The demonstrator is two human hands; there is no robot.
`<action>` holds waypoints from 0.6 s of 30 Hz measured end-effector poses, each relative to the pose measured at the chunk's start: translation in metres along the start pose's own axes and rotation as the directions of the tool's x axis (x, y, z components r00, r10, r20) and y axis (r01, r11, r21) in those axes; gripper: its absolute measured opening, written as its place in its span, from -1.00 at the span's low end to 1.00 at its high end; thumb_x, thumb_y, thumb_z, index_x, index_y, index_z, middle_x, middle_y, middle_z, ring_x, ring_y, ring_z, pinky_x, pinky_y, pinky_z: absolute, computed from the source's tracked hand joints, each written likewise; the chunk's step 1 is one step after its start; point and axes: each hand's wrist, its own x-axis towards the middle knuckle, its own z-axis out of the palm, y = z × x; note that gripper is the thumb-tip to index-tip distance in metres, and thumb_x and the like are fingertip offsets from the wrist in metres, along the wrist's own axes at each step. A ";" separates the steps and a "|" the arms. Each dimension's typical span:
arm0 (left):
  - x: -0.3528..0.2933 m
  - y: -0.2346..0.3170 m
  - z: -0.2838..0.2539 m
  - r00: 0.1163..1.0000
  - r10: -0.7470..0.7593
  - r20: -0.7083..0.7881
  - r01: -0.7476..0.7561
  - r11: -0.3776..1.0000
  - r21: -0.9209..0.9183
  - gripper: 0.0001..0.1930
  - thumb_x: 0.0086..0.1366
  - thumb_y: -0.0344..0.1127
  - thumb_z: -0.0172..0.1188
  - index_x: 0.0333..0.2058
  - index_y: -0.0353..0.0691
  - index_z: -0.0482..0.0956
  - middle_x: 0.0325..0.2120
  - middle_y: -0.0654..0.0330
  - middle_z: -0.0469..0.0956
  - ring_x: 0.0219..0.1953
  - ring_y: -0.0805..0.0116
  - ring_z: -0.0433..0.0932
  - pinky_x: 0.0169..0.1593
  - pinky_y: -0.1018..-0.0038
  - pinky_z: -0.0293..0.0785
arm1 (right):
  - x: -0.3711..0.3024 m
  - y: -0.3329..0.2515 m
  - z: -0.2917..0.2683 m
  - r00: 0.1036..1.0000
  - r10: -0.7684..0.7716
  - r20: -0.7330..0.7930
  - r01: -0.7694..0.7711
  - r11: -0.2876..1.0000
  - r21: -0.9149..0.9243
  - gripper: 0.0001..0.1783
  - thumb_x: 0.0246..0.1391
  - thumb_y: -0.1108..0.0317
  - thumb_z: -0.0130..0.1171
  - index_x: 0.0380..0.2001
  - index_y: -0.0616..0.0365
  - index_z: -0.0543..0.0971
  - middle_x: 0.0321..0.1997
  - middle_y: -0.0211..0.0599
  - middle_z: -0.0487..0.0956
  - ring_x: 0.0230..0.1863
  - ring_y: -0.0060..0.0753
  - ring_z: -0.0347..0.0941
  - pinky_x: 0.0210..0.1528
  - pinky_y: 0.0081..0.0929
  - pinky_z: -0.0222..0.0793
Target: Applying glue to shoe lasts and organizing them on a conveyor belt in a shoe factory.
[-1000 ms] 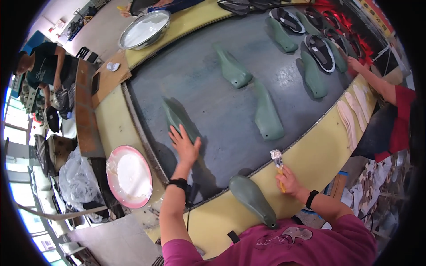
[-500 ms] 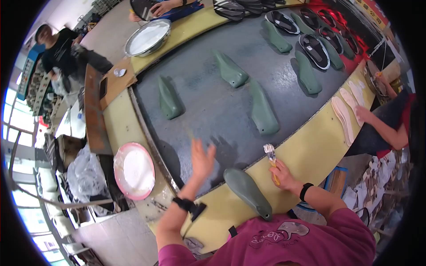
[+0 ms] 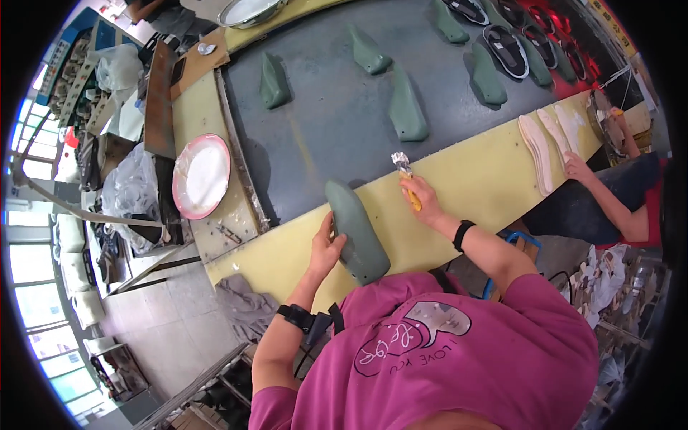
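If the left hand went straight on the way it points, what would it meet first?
The nearest green last: the left hand is right at its left side and seems to touch it, though exact contact is unclear.

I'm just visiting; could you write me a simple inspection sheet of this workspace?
Surface: yellow worktop bordering a dark grey surface.
Job's things: green shoe last before the person; yellow-handled brush, its tip coated whitish.
Clutter: grey cloth at the worktop's near left; clear plastic bag farther left.
Hands: left hand touches the last's left side, firmness unclear; right hand grips the brush.
Cables: thin dark cord below the left wrist, destination unclear.
Surroundings: co-worker's hand at pale insoles, right.
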 end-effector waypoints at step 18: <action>-0.024 0.054 -0.001 0.999 -0.027 -0.039 0.027 1.000 -0.010 -0.41 -0.24 -0.46 0.10 -0.08 -0.43 0.33 -0.33 0.07 0.48 -0.36 0.28 0.49 -0.28 0.43 0.46 | 0.121 -0.089 -0.012 0.920 -0.031 0.391 -0.228 0.769 0.598 -0.84 0.02 0.35 0.04 -0.52 0.20 0.49 -0.59 -0.31 0.51 -0.55 -0.49 0.41 -0.47 -0.52 0.28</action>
